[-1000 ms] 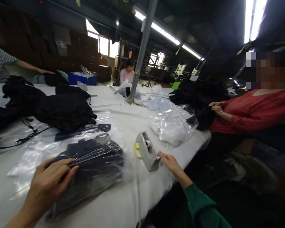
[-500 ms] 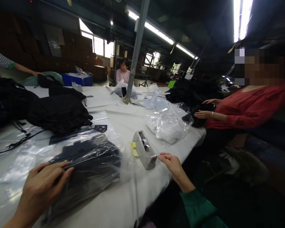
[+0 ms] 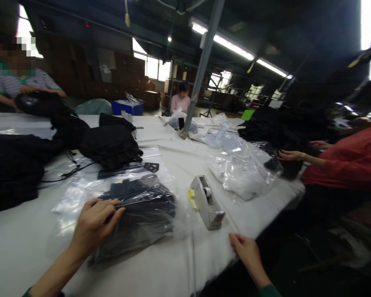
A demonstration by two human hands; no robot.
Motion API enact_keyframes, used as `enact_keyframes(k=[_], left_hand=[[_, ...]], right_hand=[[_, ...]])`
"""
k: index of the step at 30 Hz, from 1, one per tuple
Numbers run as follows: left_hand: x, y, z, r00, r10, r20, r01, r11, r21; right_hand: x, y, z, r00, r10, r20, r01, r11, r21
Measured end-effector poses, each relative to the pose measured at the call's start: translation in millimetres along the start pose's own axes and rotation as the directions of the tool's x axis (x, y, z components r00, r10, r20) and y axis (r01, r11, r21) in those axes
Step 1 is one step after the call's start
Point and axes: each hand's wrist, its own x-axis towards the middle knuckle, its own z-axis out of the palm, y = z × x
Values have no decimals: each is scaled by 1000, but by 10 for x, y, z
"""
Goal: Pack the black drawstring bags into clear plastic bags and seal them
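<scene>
The dispenser stands on the counter between the filled bag and the right hand, yellow tabs on its side. The bag lies flat under the left hand, whose fingers are bent on its upper side; whether they pinch the plastic I cannot tell. The right hand's fingertips are drawn together near the counter's edge, apart from the dispenser; anything thin between them is too small to make out.

Beyond the bag are a black label and black goods; past the dispenser, loose clear bags are heaped.

The dark contents of the bag blur behind glare. A co-worker in red is cut off at the right; another, in stripes, at the left.

The counter's white covering is creased. A slanting post rises at its far side, before a blue box, stacked cartons and bright windows in a dim room.
</scene>
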Motion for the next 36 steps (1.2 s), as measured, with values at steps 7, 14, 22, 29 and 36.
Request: enact_keyframes(k=[7, 14, 22, 29, 36], left_hand=[[88, 58, -61, 999, -45, -3, 45, 999, -1], [88, 69, -98, 999, -47, -12, 46, 998, -38], [86, 33, -89, 999, -38, -12, 38, 998, -58], [84, -17, -66, 999, -11, -36, 9, 997, -79], [115, -33, -71, 999, 29, -46, -34, 993, -109]], right_hand=[[-194, -1305, -272, 802, -539, 257, 583, 801, -138], [-605, -3243, 142, -88, -583, 807, 861, 363, 356], [-447, -3575, 1120, -77, -312, 947, 970, -244, -2], [-496, -3574, 1301, -46, -309, 950, 919, -387, -81], [-398, -3623, 1312, -49, -254, 966, 936, -348, -44]])
